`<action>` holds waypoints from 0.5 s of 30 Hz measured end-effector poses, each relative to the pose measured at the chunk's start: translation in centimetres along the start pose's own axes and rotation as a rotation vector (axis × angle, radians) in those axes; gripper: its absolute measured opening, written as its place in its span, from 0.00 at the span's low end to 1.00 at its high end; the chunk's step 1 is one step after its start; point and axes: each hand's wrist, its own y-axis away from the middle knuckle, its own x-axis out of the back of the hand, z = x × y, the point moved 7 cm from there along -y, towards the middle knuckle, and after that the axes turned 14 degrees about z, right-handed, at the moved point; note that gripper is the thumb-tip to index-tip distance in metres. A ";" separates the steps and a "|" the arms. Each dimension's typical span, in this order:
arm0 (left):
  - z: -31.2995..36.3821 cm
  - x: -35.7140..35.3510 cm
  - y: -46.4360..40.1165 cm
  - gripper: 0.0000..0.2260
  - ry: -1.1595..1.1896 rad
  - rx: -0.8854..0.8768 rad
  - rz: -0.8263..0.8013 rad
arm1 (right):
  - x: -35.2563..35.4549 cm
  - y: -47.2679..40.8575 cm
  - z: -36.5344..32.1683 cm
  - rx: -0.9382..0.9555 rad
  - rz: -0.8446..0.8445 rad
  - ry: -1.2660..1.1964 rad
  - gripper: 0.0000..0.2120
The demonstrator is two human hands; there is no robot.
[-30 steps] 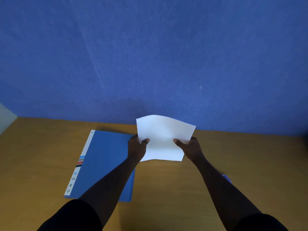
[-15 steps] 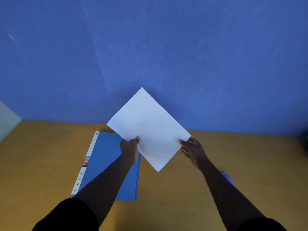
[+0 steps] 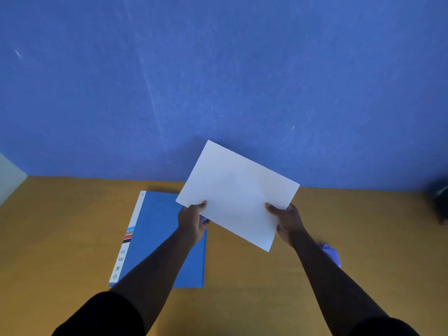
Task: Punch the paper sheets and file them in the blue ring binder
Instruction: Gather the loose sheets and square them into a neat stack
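White paper sheets are held up above the wooden table, tilted with the long side slanting down to the right. My left hand pinches their lower left edge, thumb on top. My right hand grips the lower right edge, thumb on the face. The blue ring binder lies shut and flat on the table under my left forearm, its white labelled spine to the left. A small purple object, possibly the punch, shows just behind my right forearm and is mostly hidden.
A blue wall rises right behind the table's far edge. A dark object sits at the right edge of the view. A pale surface shows at the far left.
The sheets have turned from a diamond tilt toward landscape and moved right. My right hand went from touching a corner to gripping the edge. My left hand stays on the sheets.
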 end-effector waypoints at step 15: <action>3.8 -1.0 -0.7 0.09 -0.796 -0.638 -0.059 | 3.1 -1.8 -1.2 0.191 0.047 0.417 0.09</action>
